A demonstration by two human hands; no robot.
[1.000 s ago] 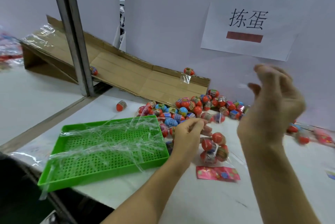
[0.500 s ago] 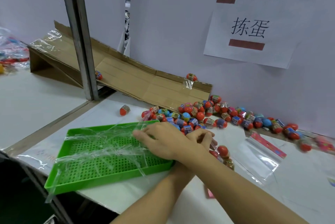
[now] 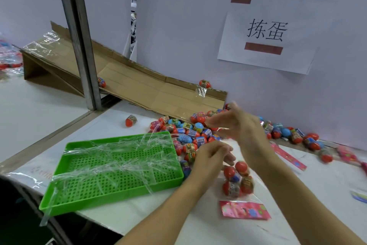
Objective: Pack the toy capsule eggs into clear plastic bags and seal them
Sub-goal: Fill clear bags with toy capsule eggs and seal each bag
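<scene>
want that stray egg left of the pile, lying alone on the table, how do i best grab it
Pinch the lone capsule egg across its middle from above. It lies tilted on its side, red end toward the viewer, with bare table all around, so nothing blocks the fingers.

Tray (image 3: pixel 111 197): bright green, perforated grid base. Eggs (image 3: pixel 190 133) beside the tray: red and blue, printed bands. Card (image 3: pixel 245 210) beside the tray: pink. Tabletop (image 3: pixel 317 195): white.

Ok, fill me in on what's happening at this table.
A person is bagging toy capsule eggs. The left hand pinches the top of a clear bag of eggs lying on the table, while the right hand is blurred above it, its grip unclear. A loose egg pile waits beside a green tray covered with clear strips.
</scene>
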